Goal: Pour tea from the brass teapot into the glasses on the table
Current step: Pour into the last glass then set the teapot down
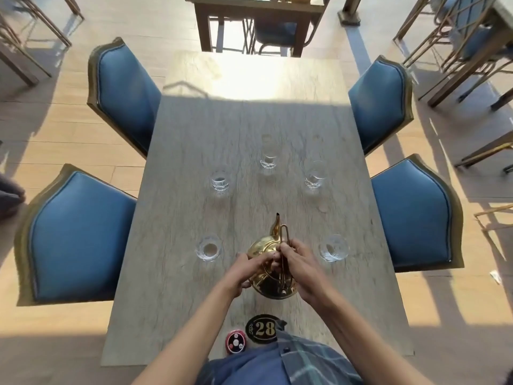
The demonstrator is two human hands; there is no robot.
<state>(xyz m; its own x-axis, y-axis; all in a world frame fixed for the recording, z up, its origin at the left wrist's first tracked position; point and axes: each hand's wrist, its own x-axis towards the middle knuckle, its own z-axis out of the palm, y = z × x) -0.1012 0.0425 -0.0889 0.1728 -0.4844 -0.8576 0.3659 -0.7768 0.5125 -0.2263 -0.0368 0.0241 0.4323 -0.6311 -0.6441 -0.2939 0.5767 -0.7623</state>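
presently the brass teapot stands just beyond the number plaque. your right hand pinches its wire handle; your left hand curls against the body. expect rigid, weighty, slippery metal; lift by the handle. the glasses are fragile.

Single head-worn wide view, looking steeply down and forward along the table, close above it

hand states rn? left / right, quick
Left hand: fingers curled on the brass teapot at its lid.
Right hand: fingers pinch the teapot's handle.
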